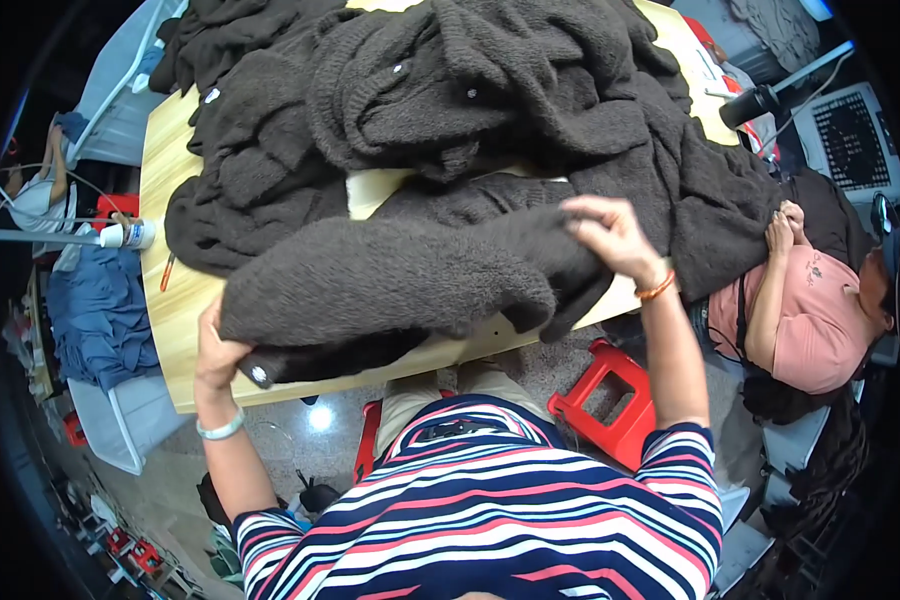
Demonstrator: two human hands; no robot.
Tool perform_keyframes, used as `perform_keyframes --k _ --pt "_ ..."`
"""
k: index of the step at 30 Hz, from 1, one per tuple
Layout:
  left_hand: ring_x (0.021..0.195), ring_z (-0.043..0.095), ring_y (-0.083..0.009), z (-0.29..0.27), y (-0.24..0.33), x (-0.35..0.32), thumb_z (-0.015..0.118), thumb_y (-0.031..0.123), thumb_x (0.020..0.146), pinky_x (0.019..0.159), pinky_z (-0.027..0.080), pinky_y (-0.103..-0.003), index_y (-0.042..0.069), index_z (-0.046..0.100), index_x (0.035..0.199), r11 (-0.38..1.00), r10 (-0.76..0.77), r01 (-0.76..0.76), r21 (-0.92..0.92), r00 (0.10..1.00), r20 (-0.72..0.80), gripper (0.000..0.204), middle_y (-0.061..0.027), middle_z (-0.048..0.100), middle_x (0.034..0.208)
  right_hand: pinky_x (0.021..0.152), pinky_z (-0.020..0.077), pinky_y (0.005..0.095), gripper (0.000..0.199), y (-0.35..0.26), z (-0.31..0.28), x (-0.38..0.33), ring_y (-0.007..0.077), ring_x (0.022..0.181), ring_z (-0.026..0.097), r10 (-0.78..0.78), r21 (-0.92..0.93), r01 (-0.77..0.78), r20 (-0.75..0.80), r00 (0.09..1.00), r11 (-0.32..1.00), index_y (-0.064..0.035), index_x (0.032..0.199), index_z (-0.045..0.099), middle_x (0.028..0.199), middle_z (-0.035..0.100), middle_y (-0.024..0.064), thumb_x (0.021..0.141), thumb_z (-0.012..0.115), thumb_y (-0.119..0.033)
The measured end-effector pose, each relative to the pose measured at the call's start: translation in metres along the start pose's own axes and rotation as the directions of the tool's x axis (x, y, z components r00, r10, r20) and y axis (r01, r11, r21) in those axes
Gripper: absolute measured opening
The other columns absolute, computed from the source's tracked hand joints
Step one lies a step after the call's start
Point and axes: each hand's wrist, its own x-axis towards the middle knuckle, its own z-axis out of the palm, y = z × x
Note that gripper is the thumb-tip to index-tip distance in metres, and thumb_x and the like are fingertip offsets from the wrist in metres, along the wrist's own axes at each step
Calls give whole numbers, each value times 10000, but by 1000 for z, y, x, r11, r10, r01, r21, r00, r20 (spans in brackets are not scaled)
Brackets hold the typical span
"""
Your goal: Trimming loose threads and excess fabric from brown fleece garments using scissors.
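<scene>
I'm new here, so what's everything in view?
table: 1, yellowish, ahead
pile: 1, brown, on table
held cloth: 1, brown, front centre
slim tool: 1, orange, table's left
tub: 1, white, table's left edge
cloth heap: 1, blue, left
bins: 2+, grey, left
stool: 1+, red, right
co-workers: 2, pink-clad right, pale-clad left
shirt: 1, striped, on wearer
left hand: 1, pale bangle, cloth's left end
right hand: 1, orange bracelet, cloth's right side

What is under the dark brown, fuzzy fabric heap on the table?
Under the heap is a pale yellow wooden tabletop, visible around it and through a gap; anything else underneath is covered.
</scene>
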Motion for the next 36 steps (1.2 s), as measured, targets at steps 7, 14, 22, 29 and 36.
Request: perform_keyframes --k 7,14,22,29,36 --pt "1257 413 -408 -7 -67 55 859 183 663 1082 329 -468 97 255 1517 437 531 191 879 734 -423 1050 -246 454 1317 958 436 421 437 -34 23 94 328 1141 547 -588 -833 97 -296 753 544 -117 1261 620 1265 582 137 830 656 -55" --pt "1175 465 -404 92 -173 -48 847 269 660 992 396 -498 54 495 1318 590 244 -68 805 965 -97 777 -209 485 1292 861 522 389 367 41 136 12 293 1044 625 -95 -446 236 315 944 863 -93 1197 642 1143 645 142 837 689 -146" --pt "1224 472 -356 112 -189 -69 696 78 664 1005 372 -491 85 534 1304 438 159 -104 893 987 37 660 -152 516 1307 753 557 436 519 101 179 -2 326 942 660 74 -724 123 234 970 679 -137 1303 534 1106 616 142 792 622 -141" --pt "837 618 -327 108 -151 -44 583 -59 636 801 467 -416 26 650 977 688 290 -319 652 944 155 358 -140 652 880 916 439 410 598 51 250 -14 299 1111 550 -359 -260 462 359 861 848 -82 1213 601 1192 601 115 681 786 -283" --pt "871 579 -130 69 -57 -25 612 46 879 824 460 -274 14 641 972 943 94 -16 332 971 -219 103 -40 640 917 706 499 489 335 52 224 -13 399 815 647 -32 -274 167 435 900 947 -100 1008 653 821 674 173 790 734 -340"
